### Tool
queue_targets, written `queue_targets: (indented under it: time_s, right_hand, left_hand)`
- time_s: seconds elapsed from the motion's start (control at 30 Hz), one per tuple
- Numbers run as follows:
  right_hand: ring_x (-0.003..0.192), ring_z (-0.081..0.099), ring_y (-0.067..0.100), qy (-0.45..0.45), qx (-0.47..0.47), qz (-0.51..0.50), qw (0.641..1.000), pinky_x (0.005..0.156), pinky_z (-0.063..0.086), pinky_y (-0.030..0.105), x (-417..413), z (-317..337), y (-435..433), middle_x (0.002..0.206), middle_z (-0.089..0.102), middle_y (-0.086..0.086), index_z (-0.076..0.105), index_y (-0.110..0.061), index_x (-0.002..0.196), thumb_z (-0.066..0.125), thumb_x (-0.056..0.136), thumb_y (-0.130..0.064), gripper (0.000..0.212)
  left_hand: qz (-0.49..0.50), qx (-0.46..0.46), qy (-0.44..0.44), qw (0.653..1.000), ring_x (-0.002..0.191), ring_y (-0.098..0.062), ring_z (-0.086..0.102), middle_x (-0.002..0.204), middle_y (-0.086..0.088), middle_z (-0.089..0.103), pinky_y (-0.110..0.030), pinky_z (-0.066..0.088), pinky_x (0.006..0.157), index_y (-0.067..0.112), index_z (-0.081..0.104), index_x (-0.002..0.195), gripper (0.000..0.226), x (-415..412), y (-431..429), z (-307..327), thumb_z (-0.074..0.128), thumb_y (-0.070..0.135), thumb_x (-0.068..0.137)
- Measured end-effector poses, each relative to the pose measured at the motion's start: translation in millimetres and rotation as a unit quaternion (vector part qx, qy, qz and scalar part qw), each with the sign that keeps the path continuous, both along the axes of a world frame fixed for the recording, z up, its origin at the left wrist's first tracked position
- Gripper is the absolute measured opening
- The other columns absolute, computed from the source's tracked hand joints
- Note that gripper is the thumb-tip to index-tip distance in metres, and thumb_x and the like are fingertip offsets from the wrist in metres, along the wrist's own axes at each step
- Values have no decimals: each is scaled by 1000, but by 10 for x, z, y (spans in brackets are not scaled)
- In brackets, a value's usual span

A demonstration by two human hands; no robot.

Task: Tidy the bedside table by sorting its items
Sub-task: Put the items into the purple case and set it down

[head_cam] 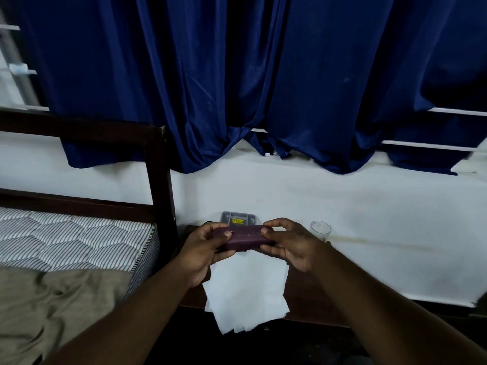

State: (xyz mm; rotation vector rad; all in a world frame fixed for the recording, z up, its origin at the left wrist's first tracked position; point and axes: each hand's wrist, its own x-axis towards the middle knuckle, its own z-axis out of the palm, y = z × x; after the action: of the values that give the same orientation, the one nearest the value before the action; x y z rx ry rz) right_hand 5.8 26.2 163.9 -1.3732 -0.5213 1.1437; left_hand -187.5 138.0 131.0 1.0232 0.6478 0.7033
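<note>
Two hands, left hand (205, 250) and right hand (288, 246), each grip one end of a maroon oblong case (245, 237), likely steadying it level for sorting.

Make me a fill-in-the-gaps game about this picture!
1. The left hand and right hand both hold a case coloured ____.
2. The papers on the table are ____.
3. The clear glass stands to the ____ of the case.
4. The curtain is dark ____.
Missing words: purple, white, right, blue.
</note>
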Motion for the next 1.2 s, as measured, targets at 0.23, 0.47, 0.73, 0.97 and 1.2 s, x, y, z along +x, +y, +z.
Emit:
queue_targets:
  time_s: [0.23,0.47,0.73,0.97,1.2]
  right_hand:
    - [99,75,35,-8,-17,7,1000,81,63,33,-105,-35,200,116,72,23,62,-3,120,77,85,-4,38]
    - [97,72,32,-27,-20,10,999,74,64,31,-249,-119,469,119,69,20,65,-5,120,74,88,-3,33]
    - [91,70,22,-42,-56,21,997,77,62,29,-509,-481,1010,112,72,14,64,-7,124,72,90,-6,35]
    - [82,66,14,-66,-99,60,991,62,59,21,-772,-882,1450,106,69,11,64,-6,119,72,91,-9,29]
    - [71,62,8,-74,-144,91,983,64,56,22,-1017,-1292,1784,84,68,3,66,-8,113,71,91,-6,23]
  left_hand:
    - [13,0,-1,1000,99,-26,74,117,-14,71,-34,65,74,6,67,112,19,-132,138,-120,70,3,93]
    - [42,8,25,999,99,-25,71,112,-14,73,-28,64,68,7,68,112,20,-325,228,-267,71,4,93]
    - [52,-8,79,995,83,-23,73,118,-30,70,-31,63,60,-4,62,123,28,-691,402,-665,65,1,95]
    - [63,-27,146,987,89,-28,69,109,-22,71,-41,57,78,8,63,110,29,-1006,524,-981,75,-2,86]
    - [55,-6,231,971,80,-14,64,97,-1,70,-28,53,64,15,58,107,41,-1134,587,-1240,79,-7,81]
